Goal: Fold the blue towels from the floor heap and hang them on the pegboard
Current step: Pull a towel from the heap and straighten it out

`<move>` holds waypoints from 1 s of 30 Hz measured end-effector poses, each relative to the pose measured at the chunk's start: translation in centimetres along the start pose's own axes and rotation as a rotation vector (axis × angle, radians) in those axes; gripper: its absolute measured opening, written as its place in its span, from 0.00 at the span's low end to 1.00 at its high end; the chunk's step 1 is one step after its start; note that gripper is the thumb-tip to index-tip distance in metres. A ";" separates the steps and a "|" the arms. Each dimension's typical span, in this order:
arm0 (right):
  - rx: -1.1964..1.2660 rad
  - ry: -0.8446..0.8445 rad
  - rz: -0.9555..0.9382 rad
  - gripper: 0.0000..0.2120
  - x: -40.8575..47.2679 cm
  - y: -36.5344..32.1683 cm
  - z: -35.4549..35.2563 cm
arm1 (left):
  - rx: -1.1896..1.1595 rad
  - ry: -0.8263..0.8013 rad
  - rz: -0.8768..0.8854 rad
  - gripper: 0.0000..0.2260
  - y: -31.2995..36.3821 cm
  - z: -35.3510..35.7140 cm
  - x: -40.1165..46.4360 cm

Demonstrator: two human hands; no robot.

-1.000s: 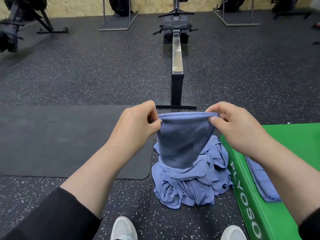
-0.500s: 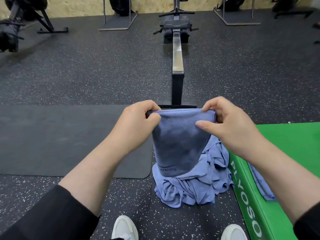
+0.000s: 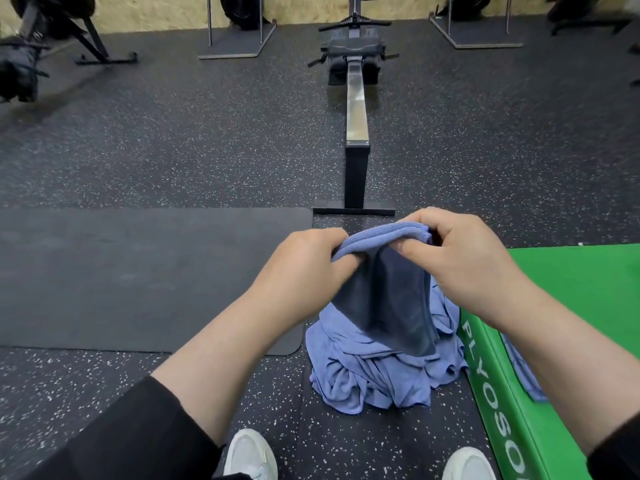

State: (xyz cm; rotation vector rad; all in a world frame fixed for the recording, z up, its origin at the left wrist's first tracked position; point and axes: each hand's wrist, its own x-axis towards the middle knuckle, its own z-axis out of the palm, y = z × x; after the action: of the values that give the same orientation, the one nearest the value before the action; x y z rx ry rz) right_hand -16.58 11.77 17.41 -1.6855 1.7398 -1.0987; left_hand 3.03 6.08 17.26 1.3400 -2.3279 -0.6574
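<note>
Above the crumpled heap of blue cloth towels (image 3: 377, 375) on the speckled black rubber floor (image 3: 173, 150), the left hand (image 3: 304, 271) and right hand (image 3: 457, 265) held one folded blue towel (image 3: 391, 292), fingers clamped on its top edge; a green padded box (image 3: 571, 306) stood just right of the heap.
</note>
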 end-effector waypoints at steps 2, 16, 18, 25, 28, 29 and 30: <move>-0.053 0.004 -0.004 0.06 0.0 0.1 0.0 | -0.066 -0.022 -0.086 0.16 -0.1 0.0 0.4; -0.405 -0.064 0.012 0.07 -1.1 -1.5 2.9 | -0.305 0.006 -0.384 0.11 -0.5 1.2 0.1; -0.426 -0.089 0.028 0.08 -1.3 -1.9 3.3 | -0.359 0.024 -0.380 0.11 -0.2 1.2 0.1; -0.269 -0.194 0.027 0.07 -1.3 -1.8 4.0 | -0.668 0.009 -0.413 0.12 0.8 1.1 -0.1; -0.079 -0.304 0.036 0.12 -1.1 -1.9 3.3 | -0.748 -0.013 -0.420 0.15 0.7 1.0 -0.1; -0.011 -0.332 0.032 0.14 -1.0 -1.9 3.1 | -0.773 -0.033 -0.416 0.16 0.8 0.8 -0.1; 0.024 -0.325 0.020 0.15 -0.9 -1.7 2.9 | -0.797 -0.053 -0.409 0.17 0.9 0.7 -0.1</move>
State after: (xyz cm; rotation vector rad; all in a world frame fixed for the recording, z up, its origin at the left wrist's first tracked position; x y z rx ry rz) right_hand -13.12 12.17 17.00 -1.7175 1.5280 -0.7808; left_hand 2.07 6.66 17.20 1.3759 -1.5131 -1.5469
